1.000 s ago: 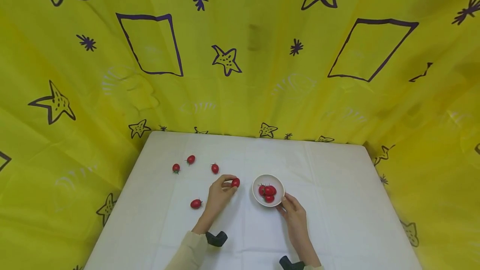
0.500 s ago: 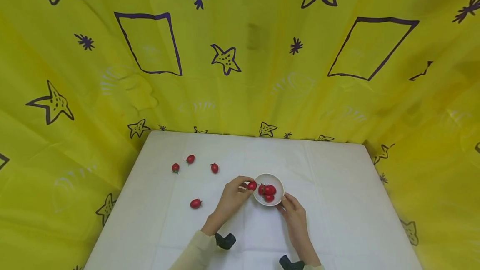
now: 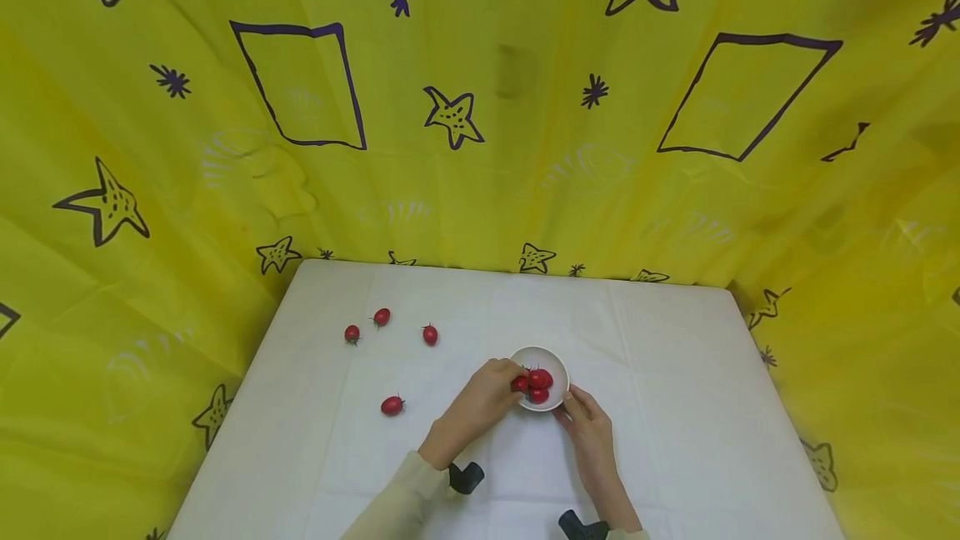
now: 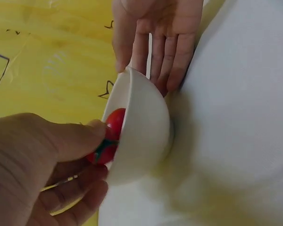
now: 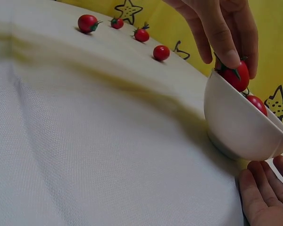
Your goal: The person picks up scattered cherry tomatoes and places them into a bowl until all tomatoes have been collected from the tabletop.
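My left hand point(image 3: 483, 398) pinches a cherry tomato point(image 4: 109, 136) between thumb and fingertips, right at the near-left rim of the small white bowl point(image 3: 555, 361), so the fruit is over the lip but, as far as I can judge, not let go yet. From the right wrist view the tomato sits just inside the rim, my fingers point(image 5: 225, 42) curled round it from above. My right hand point(image 3: 588, 423) lies at the bowl's near-right side, fingers fairly straight and resting against its wall, steadying it; it holds nothing round.

Inside the bowl I count at least two other tomatoes point(image 3: 542, 380), packed close together; more may be hidden under my fingers.

Out on the white desk point(image 3: 675, 373) four tomatoes lie loose to the left of the bowl: one near tomato point(image 3: 392, 405) on its own, well apart from my hand, and three far tomatoes point(image 3: 382, 317) in a loose row nearer the yellow star-printed cloth point(image 3: 480, 107) at the back.

So I judge the gathering about half done: a few are in, one is at the point of release, four wait on the desk
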The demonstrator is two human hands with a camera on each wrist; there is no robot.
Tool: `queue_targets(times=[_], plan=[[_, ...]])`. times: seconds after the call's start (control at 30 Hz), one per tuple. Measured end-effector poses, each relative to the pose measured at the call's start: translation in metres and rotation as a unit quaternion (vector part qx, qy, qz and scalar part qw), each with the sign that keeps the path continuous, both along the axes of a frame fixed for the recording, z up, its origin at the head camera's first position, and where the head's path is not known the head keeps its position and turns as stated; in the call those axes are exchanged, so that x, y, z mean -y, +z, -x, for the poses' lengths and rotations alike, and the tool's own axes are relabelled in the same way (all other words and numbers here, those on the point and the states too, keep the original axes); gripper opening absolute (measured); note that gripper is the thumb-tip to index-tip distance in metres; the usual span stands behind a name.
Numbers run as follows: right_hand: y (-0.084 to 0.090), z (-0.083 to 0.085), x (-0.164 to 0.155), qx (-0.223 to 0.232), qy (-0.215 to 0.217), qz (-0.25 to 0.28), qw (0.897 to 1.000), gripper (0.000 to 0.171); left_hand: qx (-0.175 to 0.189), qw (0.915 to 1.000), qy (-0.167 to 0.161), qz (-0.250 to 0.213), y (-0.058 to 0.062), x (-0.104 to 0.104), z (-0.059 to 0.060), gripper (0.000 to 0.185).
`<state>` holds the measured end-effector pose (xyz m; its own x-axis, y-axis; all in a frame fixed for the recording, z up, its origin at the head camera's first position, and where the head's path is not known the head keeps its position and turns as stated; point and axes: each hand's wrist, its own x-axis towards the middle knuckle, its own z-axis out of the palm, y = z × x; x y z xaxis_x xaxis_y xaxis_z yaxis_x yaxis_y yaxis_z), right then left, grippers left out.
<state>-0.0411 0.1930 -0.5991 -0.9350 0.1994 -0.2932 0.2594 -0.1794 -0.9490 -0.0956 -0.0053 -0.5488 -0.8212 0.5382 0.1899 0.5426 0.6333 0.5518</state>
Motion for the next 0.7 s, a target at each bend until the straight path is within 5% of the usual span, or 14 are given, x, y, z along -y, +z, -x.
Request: queue_targets(times=[0.2,0.7], plan=[[-0.001,0.001,-0.001,0.004,0.0,-0.006,1.0,0.053,-0.019,0.9978,0.009,0.064,0.0,-0.011,-0.002,0.022],[-0.002,0.0,0.0,0.009,0.003,-0.009,1.0,0.054,-0.026,0.9946,0.025,0.097,-0.004,-0.022,-0.001,0.024]])
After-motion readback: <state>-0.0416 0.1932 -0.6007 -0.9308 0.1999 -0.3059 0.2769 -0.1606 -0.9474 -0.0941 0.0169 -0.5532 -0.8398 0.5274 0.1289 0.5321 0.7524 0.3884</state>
